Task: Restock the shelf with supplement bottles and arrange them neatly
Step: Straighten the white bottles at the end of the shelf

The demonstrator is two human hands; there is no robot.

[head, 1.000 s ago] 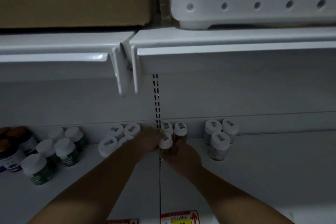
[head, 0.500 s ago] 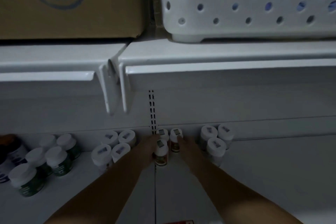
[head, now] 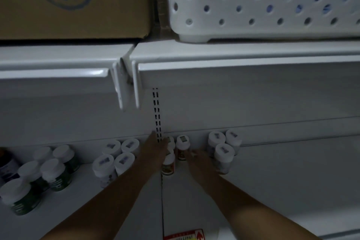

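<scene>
Small bottles (head: 169, 163) at shelf (head: 272, 181) back, 12 o'clock from me. Left hand (head: 155, 152) flat against them, right hand (head: 196, 159) beside; grip unclear in dimness. Risk I see: nudge topples front bottle into white-capped cluster (head: 224, 148) at 3 o'clock.

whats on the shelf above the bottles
A cardboard box and a white perforated basket sit on the upper shelf. The basket's contents show only as blue glimpses through its holes.
</scene>
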